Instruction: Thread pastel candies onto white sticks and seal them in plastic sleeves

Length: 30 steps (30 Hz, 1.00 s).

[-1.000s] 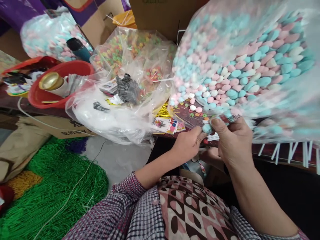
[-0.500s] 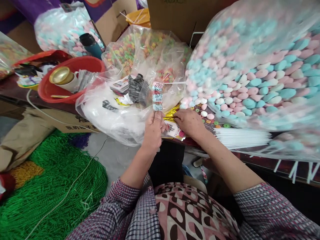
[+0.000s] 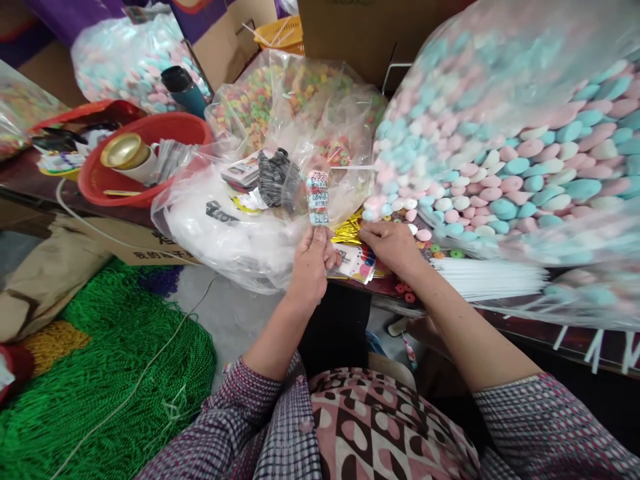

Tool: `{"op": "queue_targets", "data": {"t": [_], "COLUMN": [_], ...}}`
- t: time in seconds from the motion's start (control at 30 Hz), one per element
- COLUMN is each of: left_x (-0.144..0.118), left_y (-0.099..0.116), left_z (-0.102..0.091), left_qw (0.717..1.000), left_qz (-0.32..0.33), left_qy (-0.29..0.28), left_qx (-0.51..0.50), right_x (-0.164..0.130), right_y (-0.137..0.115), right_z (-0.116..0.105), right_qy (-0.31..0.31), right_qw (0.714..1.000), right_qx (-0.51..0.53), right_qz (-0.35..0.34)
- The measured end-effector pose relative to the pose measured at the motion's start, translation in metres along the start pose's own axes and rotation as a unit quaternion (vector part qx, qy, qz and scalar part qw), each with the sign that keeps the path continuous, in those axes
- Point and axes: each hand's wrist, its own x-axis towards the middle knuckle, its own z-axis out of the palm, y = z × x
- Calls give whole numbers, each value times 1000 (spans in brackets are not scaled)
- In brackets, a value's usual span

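L hand (image 3: 310,257) grips candy pack (image 3: 317,198) upright; R hand (image 3: 390,245) on gold ties (image 3: 349,230).

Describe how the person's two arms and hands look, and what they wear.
Both hands, left hand and right hand, are bare, without gloves or visible rings. The forearms are uncovered. The sleeves have a small purple, white and dark check pattern and are pushed up towards the elbows.

Red basin (image 3: 95,190); green beads (image 3: 100,373); pastel pink-blue-white candies (image 3: 500,153); gold ties (image 3: 347,230)
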Motion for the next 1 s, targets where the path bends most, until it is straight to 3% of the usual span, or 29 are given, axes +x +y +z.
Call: {"op": "queue_targets", "data": {"t": [0.1,0.37,0.5,0.63,0.77,0.87,1.0], "left_x": [-2,-7,-6,-5,-6,-5,-4], "left_y": [0,-4,-1,2,1,0,-1], "left_z": [2,7,7,5,1,-2,-4], "left_qw": [1000,999,1000,1000,1000,1000,1000], "left_qz": [-6,-21,-6,-2,-6,-7,-9], "left_qy": [0,-33,-13,-5,-14,-14,-17], "left_qx": [3,11,5,1,-3,-8,-18], "right_x": [-4,-11,-15,-15,-11,-8,-7], "right_y": [4,11,10,-4,-13,-10,0], "right_z": [-1,-6,-7,-2,4,7,5], "right_qy": [25,70,87,-1,-58,-39,2], "right_qw": [993,974,986,998,977,978,997], "right_qx": [104,193,132,-27,-188,-190,-73], "right_qz": [43,92,47,-65,-87,-80,-30]}}
